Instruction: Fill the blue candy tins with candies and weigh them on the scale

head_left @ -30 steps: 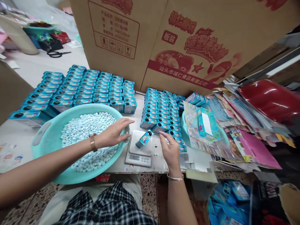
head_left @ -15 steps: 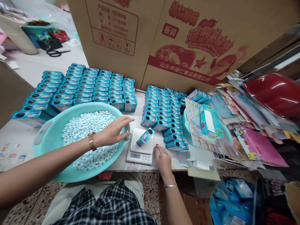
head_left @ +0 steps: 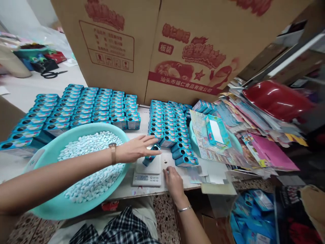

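Note:
My left hand [head_left: 137, 149] reaches over a kitchen scale [head_left: 147, 179], fingers stretched out and thumb apart. Between thumb and fingers stands a small blue box [head_left: 149, 160] with a dark round window, partly hidden by the hand; whether the fingers touch it I cannot tell. The box rests on the white weighing plate, and the display shows digits. On the table beside the scale's right edge lies my right hand [head_left: 175, 183], fingers curled in; what they hold, if anything, is hidden. Under my left forearm sits a turquoise basin [head_left: 111, 188] of pale blue and white candies [head_left: 88, 144].
Rows of blue boxes [head_left: 81, 110] line the table behind the basin, with another block of boxes [head_left: 169, 123] behind the scale. A large cardboard carton [head_left: 101, 81] walls off the back. Right are piled packaging sheets [head_left: 236, 115] and a red bowl [head_left: 276, 100].
My left hand has moved right, from the basin's rim to over the box on the scale. My right hand stays beside the scale. The view has shifted somewhat.

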A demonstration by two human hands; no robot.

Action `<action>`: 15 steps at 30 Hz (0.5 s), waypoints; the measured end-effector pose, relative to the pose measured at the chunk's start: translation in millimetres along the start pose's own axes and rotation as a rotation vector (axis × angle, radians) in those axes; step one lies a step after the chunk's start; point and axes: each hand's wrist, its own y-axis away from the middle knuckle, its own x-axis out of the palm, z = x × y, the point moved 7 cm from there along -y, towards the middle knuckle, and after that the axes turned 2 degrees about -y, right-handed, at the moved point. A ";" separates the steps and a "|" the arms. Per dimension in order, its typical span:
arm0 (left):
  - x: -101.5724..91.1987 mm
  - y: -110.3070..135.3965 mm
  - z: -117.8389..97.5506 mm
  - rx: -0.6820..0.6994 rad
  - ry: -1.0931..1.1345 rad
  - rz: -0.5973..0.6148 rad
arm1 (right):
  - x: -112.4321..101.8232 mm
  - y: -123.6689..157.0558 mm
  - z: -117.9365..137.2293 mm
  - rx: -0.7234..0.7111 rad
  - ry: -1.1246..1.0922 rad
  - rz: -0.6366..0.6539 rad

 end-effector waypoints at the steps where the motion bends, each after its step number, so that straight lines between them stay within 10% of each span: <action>1: 2.4 -7.2 -3.8 0.064 -0.022 0.020 | -0.7 -0.5 -1.4 0.020 -0.034 0.004; 10: 6.0 -41.5 -11.3 0.222 -0.133 0.030 | -15.7 10.1 -45.5 0.496 -1.116 -0.225; 15: 11.3 -75.5 -45.8 0.130 -0.087 -0.023 | -32.9 38.4 -59.2 0.507 -2.042 -0.286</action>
